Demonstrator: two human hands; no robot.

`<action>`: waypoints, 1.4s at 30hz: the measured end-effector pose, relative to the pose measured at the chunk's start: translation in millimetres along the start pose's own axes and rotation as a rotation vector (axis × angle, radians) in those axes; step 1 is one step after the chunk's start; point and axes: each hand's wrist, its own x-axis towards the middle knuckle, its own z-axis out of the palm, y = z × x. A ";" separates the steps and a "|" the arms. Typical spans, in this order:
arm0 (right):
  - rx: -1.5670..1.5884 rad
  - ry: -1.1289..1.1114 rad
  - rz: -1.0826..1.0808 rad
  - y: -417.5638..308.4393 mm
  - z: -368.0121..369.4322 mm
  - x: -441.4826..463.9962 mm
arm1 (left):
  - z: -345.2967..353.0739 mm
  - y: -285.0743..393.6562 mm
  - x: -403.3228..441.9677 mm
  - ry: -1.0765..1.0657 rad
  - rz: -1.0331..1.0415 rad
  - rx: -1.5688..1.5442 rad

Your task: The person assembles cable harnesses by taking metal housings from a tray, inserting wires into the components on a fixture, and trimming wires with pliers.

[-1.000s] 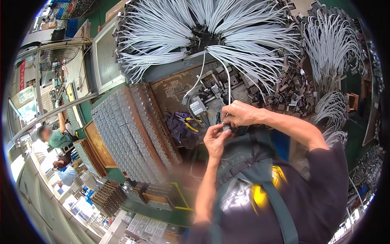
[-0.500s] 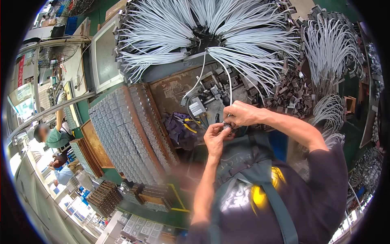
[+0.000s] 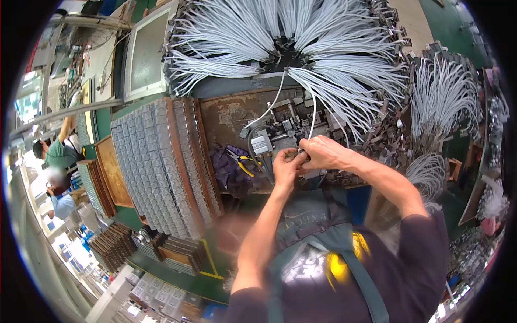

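Observation:
My left hand [image 3: 286,168] and my right hand [image 3: 324,153] meet over the near edge of the bench, fingers closed and touching. A light grey cable [image 3: 314,114] runs down into the right hand's pinch. The left fingers pinch around a small metal part at the cable's end, now mostly hidden by the fingers. Just left of the hands is a metal fixture [image 3: 262,143] with a block and a rod. Yellow-handled pliers [image 3: 246,168] lie on a dark cloth [image 3: 226,171] farther left.
A large fan of grey cables [image 3: 226,40] lies beyond the bench. Small metal parts [image 3: 385,134] are heaped to the right, near another cable bundle [image 3: 442,97]. Stacked rows of grey pieces [image 3: 151,167] stand left. Two other people [image 3: 62,153] are at the far left.
Both hands have stayed together, with the left fingers now covering the metal part that showed between them. The camera view has shifted slightly, and another person at the far left shows more.

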 end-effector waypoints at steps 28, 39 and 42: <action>-0.191 0.693 -0.145 16.3 -16.5 -18.6 | 15.0 16.6 45.4 0.332 0.588 0.921; -0.585 0.807 0.326 141.2 -101.0 -62.0 | -5.3 13.9 17.9 0.274 0.608 0.766; -0.709 0.566 0.336 165.1 -108.0 -50.7 | -15.1 9.3 14.3 0.226 0.675 0.724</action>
